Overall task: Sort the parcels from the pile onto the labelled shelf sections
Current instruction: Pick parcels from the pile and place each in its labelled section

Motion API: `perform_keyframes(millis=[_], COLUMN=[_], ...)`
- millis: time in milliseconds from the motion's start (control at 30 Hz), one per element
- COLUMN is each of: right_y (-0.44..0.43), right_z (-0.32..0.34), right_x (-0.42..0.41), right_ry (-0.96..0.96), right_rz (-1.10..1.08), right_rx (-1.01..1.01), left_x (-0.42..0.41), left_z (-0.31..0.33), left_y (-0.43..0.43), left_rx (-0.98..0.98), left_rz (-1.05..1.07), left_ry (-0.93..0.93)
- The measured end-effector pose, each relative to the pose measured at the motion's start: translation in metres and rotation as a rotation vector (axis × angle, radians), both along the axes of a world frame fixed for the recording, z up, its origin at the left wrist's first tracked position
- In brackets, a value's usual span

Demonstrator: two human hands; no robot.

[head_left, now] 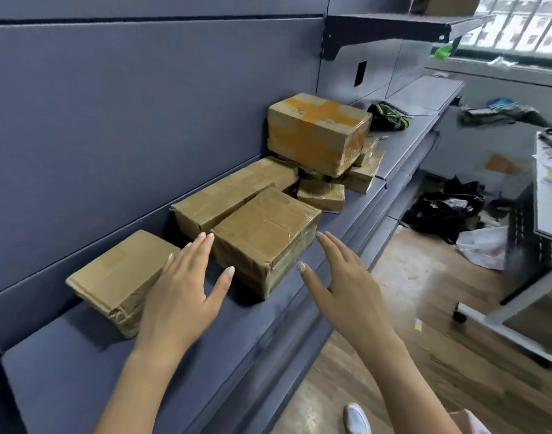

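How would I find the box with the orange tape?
Look along the long grey metal shelf to the heap of brown parcels. The big cardboard box sits on top of it. Only this one has orange tape crossing its lid.

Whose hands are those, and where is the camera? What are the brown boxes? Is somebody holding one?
There is no machine here, just a person. The camera sits on their head and looks down, so you see their own arms stretched out in front. The left hand and the right hand are both open, fingers straight, one on each side of a brown taped parcel. Neither holds anything yet. The boxes are parcels lying on a grey shelf: a near parcel on the left, a long parcel behind, and farther along an orange-taped parcel perched on smaller parcels. Beyond that lies a black and green bundle.
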State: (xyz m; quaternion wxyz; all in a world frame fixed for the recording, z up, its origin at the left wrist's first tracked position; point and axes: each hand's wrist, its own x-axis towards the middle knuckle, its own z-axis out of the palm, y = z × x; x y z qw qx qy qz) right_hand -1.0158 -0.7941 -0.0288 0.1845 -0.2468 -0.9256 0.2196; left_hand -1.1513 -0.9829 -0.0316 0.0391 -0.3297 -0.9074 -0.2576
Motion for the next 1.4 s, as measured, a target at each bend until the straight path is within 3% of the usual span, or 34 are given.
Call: perform_keyframes(millis=[567,800,967,1133,1400], right_y=[0.169,0.192,0.199,0.203,0.203], right_z=[-0.019,-0.028,-0.036,-0.05,-0.067], right_x=[-0.103,-0.125,-0.134,-0.134,-0.134], right_ry=[-0.026,-0.068,-0.088,-0.155,-0.173], right_rz=[0.582,0.695,0.693,0.642,0.743], right_rx=[-0.175,-0.258,-0.379,-0.617,-0.807], left_x=[0.032,0.051,0.045,0.044,0.049], left_z=[-0.015,-0.023,-0.035,-0.055,-0.07], left_y=[0.125,0.147,0.152,0.161,0.167], left_rx=[0.371,0.507,0.588,0.813,0.872], left_rz=[0.654,0.845,0.878,0.872,0.824], left_ry=[-0.26,-0.351,-0.398,-0.444,-0.453])
